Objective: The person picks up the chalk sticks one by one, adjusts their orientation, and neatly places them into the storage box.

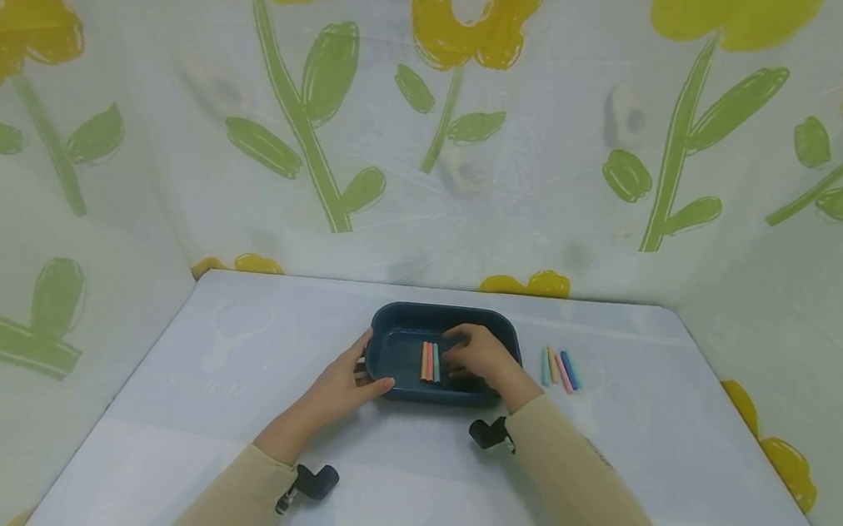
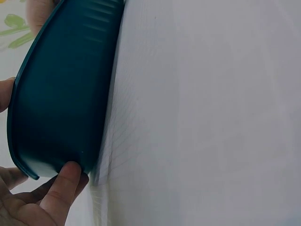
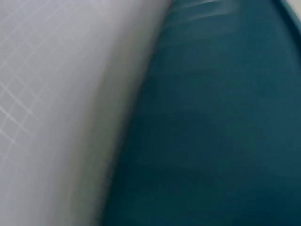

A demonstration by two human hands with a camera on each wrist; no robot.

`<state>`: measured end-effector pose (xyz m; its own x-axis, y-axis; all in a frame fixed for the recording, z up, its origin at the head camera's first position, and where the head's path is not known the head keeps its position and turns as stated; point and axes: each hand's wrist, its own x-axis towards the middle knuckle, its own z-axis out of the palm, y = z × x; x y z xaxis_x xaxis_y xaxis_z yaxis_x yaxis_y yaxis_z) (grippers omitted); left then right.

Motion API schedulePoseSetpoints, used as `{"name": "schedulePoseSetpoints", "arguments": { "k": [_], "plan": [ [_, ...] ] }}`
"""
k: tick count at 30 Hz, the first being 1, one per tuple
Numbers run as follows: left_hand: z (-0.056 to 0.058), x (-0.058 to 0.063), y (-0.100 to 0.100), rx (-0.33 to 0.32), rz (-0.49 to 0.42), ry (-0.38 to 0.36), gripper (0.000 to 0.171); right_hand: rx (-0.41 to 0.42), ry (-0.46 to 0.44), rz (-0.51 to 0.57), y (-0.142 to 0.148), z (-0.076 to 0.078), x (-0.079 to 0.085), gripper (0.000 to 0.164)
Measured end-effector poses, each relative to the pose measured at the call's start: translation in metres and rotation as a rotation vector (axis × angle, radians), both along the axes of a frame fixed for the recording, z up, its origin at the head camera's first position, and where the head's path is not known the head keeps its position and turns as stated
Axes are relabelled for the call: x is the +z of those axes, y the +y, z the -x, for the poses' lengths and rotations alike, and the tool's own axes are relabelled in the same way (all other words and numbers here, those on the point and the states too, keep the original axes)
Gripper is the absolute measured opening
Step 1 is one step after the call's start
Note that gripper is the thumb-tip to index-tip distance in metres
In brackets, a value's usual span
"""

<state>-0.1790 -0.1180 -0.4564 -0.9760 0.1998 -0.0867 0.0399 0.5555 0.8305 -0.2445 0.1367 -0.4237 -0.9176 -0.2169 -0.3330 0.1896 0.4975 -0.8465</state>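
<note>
A dark teal rectangular dish (image 1: 402, 394) stands on the table. My left hand (image 1: 339, 388) grips its left end, thumb at the front rim and fingers around the side; the left wrist view shows fingertips against the dish wall (image 2: 59, 94). Inside lie a few chalk sticks (image 1: 430, 362), orange, pink and green, side by side. My right hand (image 1: 484, 359) reaches over the right end into the dish. Its bent, spread fingers are just right of the green stick, and nothing shows between them. Only the dish's outer wall (image 3: 202, 132) fills the right wrist view; the right fingers are hidden there.
Several more chalk sticks (image 1: 561, 370), green, orange, pink and blue, lie on the table right of the dish, close to my right wrist. The white table (image 1: 403, 479) ends at a flower-printed curtain (image 1: 549, 182) behind and at both sides.
</note>
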Motion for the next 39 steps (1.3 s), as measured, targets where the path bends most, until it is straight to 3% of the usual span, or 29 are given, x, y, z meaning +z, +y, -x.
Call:
{"name": "schedulePoseSetpoints", "arguments": {
  "k": [12,25,39],
  "plan": [
    [-0.001,-0.002,-0.001,0.003,0.001,0.011,0.099,0.012,0.079,0.031,0.017,-0.008,0.022,0.046],
    [0.0,0.0,0.0,0.002,0.009,0.01,0.099,0.015,0.148,0.082,0.043,-0.028,0.048,0.047],
    [0.001,-0.002,0.001,0.004,-0.001,0.011,0.098,-0.061,0.258,-0.011,0.088,-0.04,0.06,0.048]
  ]
}}
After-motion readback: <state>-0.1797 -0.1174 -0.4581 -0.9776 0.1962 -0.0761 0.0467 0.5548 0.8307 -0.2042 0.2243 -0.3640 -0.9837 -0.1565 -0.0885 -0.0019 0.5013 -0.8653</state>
